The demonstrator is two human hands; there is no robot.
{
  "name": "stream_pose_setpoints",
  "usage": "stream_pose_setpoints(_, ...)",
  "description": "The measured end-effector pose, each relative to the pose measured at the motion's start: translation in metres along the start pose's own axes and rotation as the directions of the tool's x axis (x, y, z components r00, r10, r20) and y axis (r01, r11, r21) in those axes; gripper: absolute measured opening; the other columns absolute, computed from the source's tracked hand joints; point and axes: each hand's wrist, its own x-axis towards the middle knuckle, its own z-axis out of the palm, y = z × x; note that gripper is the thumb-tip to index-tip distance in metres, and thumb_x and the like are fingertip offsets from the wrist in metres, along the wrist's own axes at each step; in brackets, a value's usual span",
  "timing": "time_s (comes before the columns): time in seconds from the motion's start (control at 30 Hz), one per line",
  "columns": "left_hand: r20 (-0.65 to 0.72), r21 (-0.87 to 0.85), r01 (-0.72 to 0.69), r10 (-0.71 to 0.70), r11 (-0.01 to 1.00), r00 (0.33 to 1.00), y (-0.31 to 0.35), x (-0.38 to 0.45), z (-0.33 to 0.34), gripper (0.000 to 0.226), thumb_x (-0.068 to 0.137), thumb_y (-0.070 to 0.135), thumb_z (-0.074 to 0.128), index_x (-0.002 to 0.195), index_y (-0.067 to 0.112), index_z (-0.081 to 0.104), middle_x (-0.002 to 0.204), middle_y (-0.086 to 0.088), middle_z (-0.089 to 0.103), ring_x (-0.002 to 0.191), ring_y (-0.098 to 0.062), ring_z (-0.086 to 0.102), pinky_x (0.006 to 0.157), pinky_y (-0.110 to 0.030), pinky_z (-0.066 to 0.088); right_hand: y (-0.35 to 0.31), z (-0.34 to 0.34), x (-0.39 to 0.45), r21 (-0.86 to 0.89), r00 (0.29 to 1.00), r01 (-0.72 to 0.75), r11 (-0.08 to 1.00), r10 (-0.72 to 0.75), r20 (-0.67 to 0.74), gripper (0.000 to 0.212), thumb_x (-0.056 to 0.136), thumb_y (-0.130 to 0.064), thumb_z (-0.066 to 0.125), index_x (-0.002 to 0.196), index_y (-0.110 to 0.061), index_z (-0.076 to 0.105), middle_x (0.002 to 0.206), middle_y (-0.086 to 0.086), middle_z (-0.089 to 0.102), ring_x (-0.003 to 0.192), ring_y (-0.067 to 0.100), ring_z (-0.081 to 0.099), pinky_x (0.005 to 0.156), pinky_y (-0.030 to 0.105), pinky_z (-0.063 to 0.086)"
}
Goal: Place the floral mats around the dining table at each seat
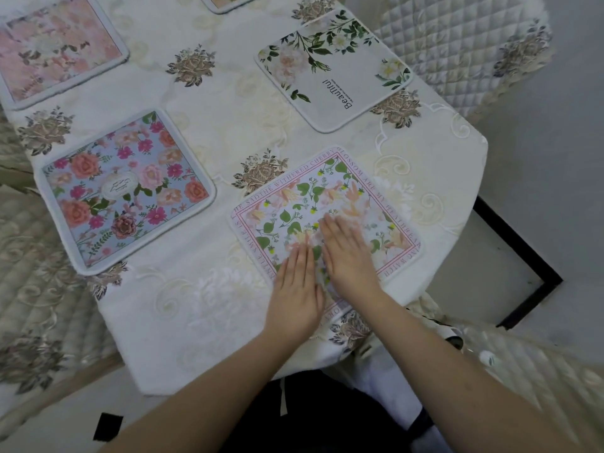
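Tablecloth (202, 93) — flat hands (327, 266) on bordered mat (359, 197)

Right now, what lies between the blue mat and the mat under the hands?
In the head view, only tablecloth lies between the blue mat and the bordered mat: a brown embroidered rose sits in the gap's far end, nothing else.

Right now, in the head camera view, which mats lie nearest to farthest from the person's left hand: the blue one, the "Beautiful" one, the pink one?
From the left hand:
1. Blue floral mat, to its left.
2. "Beautiful" mat, far right side.
3. Pink mat, far left corner.
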Motion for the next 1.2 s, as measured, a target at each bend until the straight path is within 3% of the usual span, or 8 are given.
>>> stream_pose_setpoints(0.13,0.068,0.078,-0.052,0.046,0.996,0.997,0.002,-0.012,0.011,0.063,0.101,0.036,0.024,0.151,-0.002,0.029,0.161,-0.019,0.021,0.151,-0.031,0.016,0.12,-0.046,0.017,-0.005,0.015,-0.016,-0.083,1.0,0.005,0.997,-0.003,0.02,0.054,0.1,-0.032,0.025,0.148,-0.011,0.038,0.156,0.004,0.034,0.145,0.02,0.029,0.117,0.039,0.017)
stream_pose_setpoints(0.37,0.059,0.09,-0.157,0.152,0.984,0.987,-0.024,-0.011,0.007,0.077,0.096,0.056,0.036,0.152,0.003,0.03,0.162,-0.015,0.021,0.151,-0.027,0.016,0.123,-0.044,0.014,0.016,0.01,-0.026,-0.14,0.999,-0.037,0.989,0.04,0.019,0.057,0.101,-0.044,0.031,0.153,-0.024,0.028,0.161,-0.002,0.021,0.15,0.015,0.014,0.121,0.042,0.012)
stream_pose_setpoints(0.47,0.081,0.137,-0.188,0.178,0.973,0.981,-0.046,-0.008,-0.001,0.085,0.095,0.065,0.032,0.155,0.006,0.022,0.163,-0.013,0.016,0.152,-0.026,0.013,0.123,-0.042,0.012,0.037,0.003,-0.028,-0.148,0.995,-0.1,0.984,0.102,0.005,0.058,0.101,-0.046,0.028,0.155,-0.024,0.022,0.162,-0.002,0.015,0.15,0.014,0.009,0.121,0.041,0.008)
stream_pose_setpoints(0.73,0.165,0.159,-0.022,-0.005,0.987,0.986,-0.099,0.005,-0.025,0.102,0.085,0.085,0.019,0.157,0.019,-0.009,0.164,0.0,-0.016,0.151,-0.017,-0.014,0.124,-0.039,0.001,0.084,-0.017,-0.032,-0.102,0.965,-0.263,0.959,0.259,-0.054,0.06,0.101,-0.045,0.028,0.155,-0.019,0.02,0.163,0.003,0.016,0.15,0.018,0.011,0.121,0.037,0.006)
stream_pose_setpoints(0.9,0.153,0.172,0.003,-0.03,0.985,0.988,-0.117,0.009,-0.037,0.101,0.084,0.085,0.021,0.157,0.022,-0.012,0.163,0.006,-0.018,0.15,-0.01,-0.016,0.123,-0.035,-0.003,0.09,-0.023,-0.034,-0.071,0.932,-0.359,0.931,0.352,-0.088,0.065,0.098,-0.045,0.019,0.154,-0.011,0.024,0.162,0.008,0.018,0.149,0.02,0.015,0.121,0.037,0.007)
stream_pose_setpoints(1.1,0.194,0.176,0.027,-0.061,0.984,0.979,-0.127,0.02,-0.053,0.088,0.093,0.074,0.021,0.156,0.023,-0.013,0.162,0.009,-0.017,0.15,-0.007,-0.013,0.123,-0.035,-0.003,0.094,-0.024,-0.038,-0.038,0.849,-0.513,0.857,0.501,-0.168,0.061,0.101,-0.037,0.02,0.146,0.001,0.037,0.153,0.018,0.038,0.143,0.031,0.033,0.118,0.046,0.019)
stream_pose_setpoints(1.2,0.233,0.172,0.039,-0.079,0.984,0.969,-0.124,0.027,-0.061,0.072,0.101,0.059,0.019,0.158,0.022,-0.003,0.165,0.006,-0.008,0.152,-0.009,-0.006,0.123,-0.036,-0.001,0.086,-0.03,-0.038,-0.01,0.805,-0.576,0.817,0.565,-0.182,0.052,0.106,-0.032,0.03,0.148,-0.003,0.036,0.155,0.014,0.034,0.146,0.028,0.024,0.119,0.043,0.007)
